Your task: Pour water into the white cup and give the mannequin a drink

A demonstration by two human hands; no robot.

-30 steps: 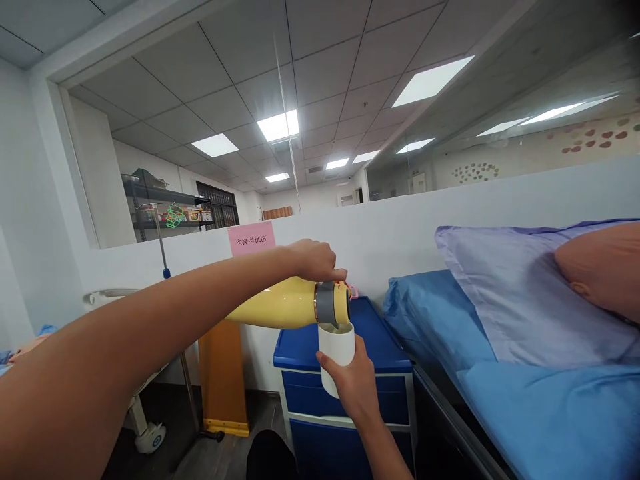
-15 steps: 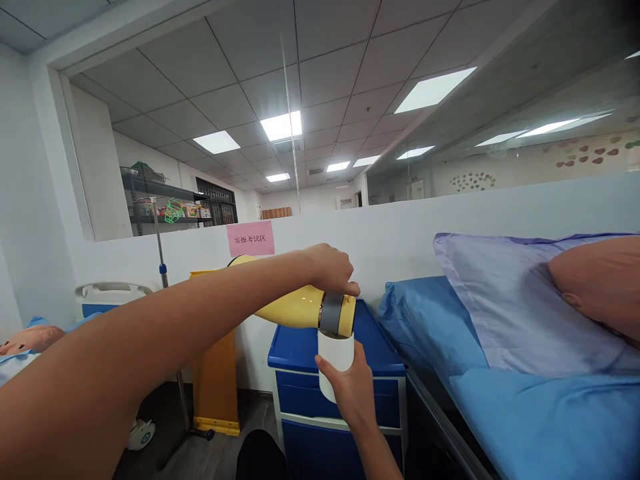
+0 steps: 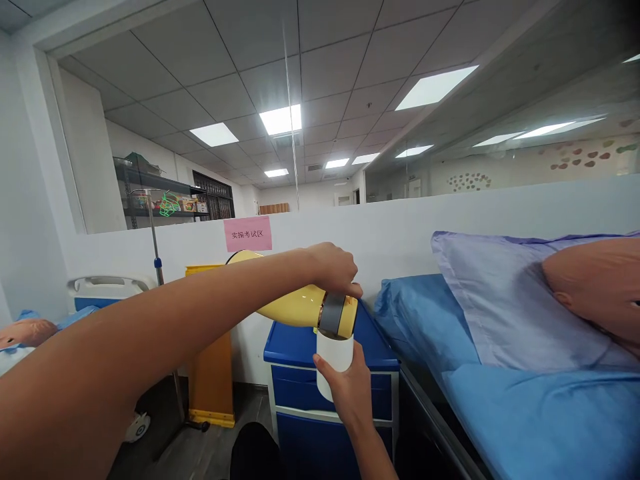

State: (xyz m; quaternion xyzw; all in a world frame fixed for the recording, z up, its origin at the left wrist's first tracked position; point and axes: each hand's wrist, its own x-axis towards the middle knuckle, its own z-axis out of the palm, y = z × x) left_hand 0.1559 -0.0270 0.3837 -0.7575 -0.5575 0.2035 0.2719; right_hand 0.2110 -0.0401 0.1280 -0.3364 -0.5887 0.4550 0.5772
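My left hand [image 3: 333,269] is closed at the top of a yellow thermos jug [image 3: 293,308], near its grey collar. The grip itself is hidden behind the hand. The jug lies tipped almost on its side, its spout end pointing right and down over a white cup [image 3: 334,353]. My right hand [image 3: 353,387] wraps round the cup from the right, thumb across its near side. The cup is roughly upright, its rim just under the jug's spout. I cannot make out any liquid. My left forearm covers part of the jug's body.
A blue bedside cabinet [image 3: 285,347] stands behind the cup. At right is a bed with blue bedding [image 3: 545,413], a lilac pillow [image 3: 470,293] and a mannequin head [image 3: 595,280]. Left are a drip stand [image 3: 158,257], an orange board [image 3: 213,373] and another bed [image 3: 107,287].
The view has shifted slightly. Both hands keep their grips, and the jug stays tipped over the cup with little visible change.
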